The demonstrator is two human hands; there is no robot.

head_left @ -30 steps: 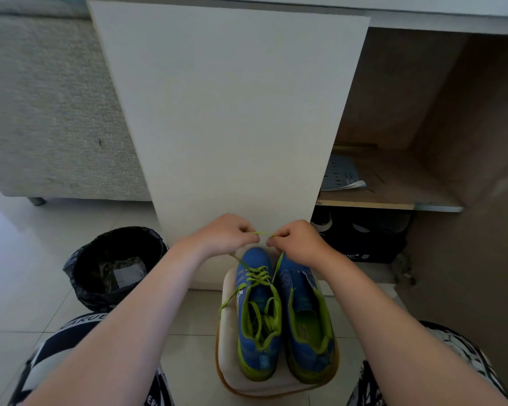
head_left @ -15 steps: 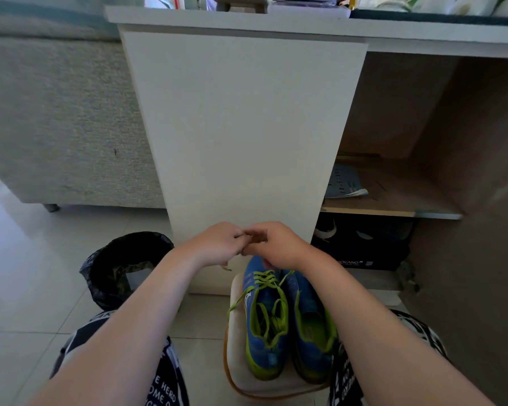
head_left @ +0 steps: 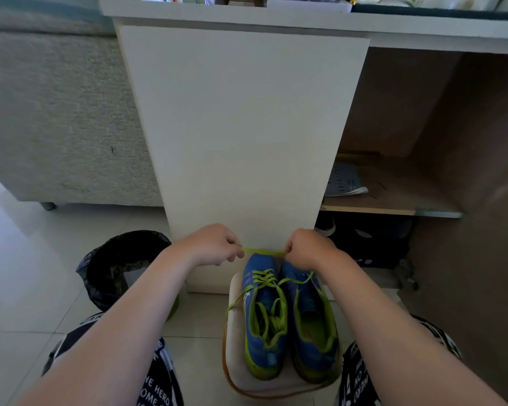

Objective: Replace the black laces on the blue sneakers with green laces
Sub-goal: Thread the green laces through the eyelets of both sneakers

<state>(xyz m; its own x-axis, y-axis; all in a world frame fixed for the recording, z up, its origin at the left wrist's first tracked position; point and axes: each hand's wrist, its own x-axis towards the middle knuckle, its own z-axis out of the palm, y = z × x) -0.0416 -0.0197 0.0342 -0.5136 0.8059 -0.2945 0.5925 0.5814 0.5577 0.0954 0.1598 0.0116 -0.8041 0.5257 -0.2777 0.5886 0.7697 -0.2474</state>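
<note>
A black-lined bin is seen on the tiled floor at nine o'clock of the blue sneakers. One end of a taut stretch of green lace is pinched by the curled fingers of the left hand, just at twelve o'clock of the toes. The sneakers are set side by side on a pale stool (green lacing is threaded through the left shoe). The other end is pinched by the right hand. A paper is laid on a wooden shelf at two o'clock.
</note>
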